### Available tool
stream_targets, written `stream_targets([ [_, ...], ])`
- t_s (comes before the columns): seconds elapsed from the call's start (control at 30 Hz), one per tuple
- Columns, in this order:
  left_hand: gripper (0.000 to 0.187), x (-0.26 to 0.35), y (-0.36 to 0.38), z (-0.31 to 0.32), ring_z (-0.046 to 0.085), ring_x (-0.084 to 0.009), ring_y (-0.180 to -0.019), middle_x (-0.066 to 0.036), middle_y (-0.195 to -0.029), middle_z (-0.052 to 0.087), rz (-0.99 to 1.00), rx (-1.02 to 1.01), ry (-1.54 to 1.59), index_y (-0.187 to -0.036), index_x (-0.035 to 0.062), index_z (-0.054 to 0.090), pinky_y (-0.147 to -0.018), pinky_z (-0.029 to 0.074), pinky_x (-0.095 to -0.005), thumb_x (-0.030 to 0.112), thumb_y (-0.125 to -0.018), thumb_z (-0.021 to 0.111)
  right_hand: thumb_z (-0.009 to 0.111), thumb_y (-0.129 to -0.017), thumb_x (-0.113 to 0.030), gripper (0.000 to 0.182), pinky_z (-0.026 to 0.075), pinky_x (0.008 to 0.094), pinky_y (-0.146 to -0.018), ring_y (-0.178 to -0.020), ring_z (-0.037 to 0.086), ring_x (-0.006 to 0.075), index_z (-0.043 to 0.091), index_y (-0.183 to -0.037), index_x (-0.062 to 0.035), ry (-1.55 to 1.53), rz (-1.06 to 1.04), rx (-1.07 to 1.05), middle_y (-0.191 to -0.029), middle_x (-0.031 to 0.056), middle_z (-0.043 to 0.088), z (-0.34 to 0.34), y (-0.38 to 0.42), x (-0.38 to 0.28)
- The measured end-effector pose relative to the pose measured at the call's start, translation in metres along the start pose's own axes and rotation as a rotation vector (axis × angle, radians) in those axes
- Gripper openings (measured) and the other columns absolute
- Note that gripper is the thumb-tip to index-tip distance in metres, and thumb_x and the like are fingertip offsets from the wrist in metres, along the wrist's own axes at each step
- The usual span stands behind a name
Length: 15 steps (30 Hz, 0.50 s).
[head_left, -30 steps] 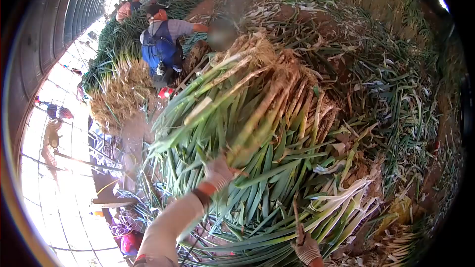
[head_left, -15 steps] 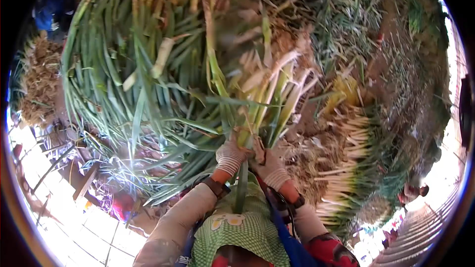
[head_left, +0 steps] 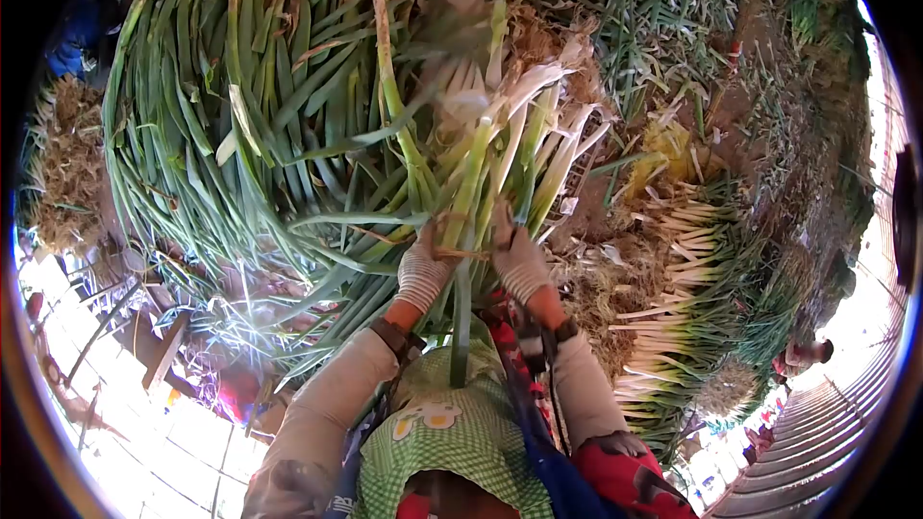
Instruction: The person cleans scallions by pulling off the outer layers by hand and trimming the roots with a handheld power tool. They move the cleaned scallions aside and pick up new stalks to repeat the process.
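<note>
- Left hand (head_left: pixel 423 269) and right hand (head_left: pixel 519 264), both in striped work gloves: I see each closed around the green stalks of a bundle of green onions (head_left: pixel 486 163), the two hands close together just in front of the green checked apron (head_left: pixel 447 432).
- Change over the last half second: my hands have lifted slightly away from the body, and a thin tie (head_left: pixel 461 252) now reads as a strand stretched between them across the stalks (its ends are too fine for me to trace).
- Meaning, as I judge it: the bundle is gathered and the binding is under way, not yet finished.
- Position of the bundle: white ends fanned upward and away from me, resting against the large heap of green onions (head_left: pixel 240 115) at upper left.
- Trimmed stacks (head_left: pixel 687 259) lie to the right.
</note>
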<state>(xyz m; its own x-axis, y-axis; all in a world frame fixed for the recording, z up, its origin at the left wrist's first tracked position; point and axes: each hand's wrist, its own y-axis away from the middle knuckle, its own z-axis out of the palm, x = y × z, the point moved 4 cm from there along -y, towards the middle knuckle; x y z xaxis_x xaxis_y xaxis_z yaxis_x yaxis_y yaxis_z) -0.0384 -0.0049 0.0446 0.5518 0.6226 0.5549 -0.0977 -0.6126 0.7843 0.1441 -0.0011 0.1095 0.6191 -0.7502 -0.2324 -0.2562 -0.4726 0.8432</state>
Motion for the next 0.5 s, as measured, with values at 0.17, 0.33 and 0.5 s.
stream_targets([
  [0.17, 0.022, -0.068, -0.037, 0.027, 0.058, -0.0156, -0.074, -0.006, -0.085, 0.063, -0.286, -0.132, 1.826, -0.107, -0.0037, 0.061, -0.066, 0.05, -0.0251, 0.0, -0.086, 0.059, 0.055, -0.087, -0.032, 0.045, 0.051, 0.0479, -0.073, -0.084, 0.063, 0.0441, 0.043, -0.111, 0.0039, 0.109, -0.24, -0.05, -0.091, 0.0279, 0.062, 0.019, 0.04, 0.01],
  [0.33, 0.008, -0.047, -0.029, -0.011, 0.058, -0.0184, -0.077, -0.004, -0.083, 0.061, -0.137, 0.182, 1.196, -0.091, 0.0036, 0.064, -0.072, 0.05, -0.0293, 0.01, -0.091, 0.058, 0.06, -0.085, -0.037, 0.052, 0.051, 0.0475, -0.073, -0.082, 0.063, 0.0436, 0.042, -0.114, 0.0026, 0.124, 0.035, -0.238, -0.091, 0.0273, 0.063, 0.042, 0.074, 0.035],
  [0.5, 0.014, -0.059, -0.035, -0.005, 0.059, -0.0201, -0.082, -0.004, -0.088, 0.06, -0.229, -0.106, 1.292, -0.1, 0.0058, 0.056, -0.078, 0.051, -0.0319, 0.016, -0.091, 0.059, 0.065, -0.083, -0.037, 0.052, 0.05, 0.045, -0.069, -0.08, 0.063, 0.0411, 0.044, -0.106, 0.0053, 0.116, 0.093, -0.072, -0.088, 0.0276, 0.062, 0.012, 0.026, 0.003],
])
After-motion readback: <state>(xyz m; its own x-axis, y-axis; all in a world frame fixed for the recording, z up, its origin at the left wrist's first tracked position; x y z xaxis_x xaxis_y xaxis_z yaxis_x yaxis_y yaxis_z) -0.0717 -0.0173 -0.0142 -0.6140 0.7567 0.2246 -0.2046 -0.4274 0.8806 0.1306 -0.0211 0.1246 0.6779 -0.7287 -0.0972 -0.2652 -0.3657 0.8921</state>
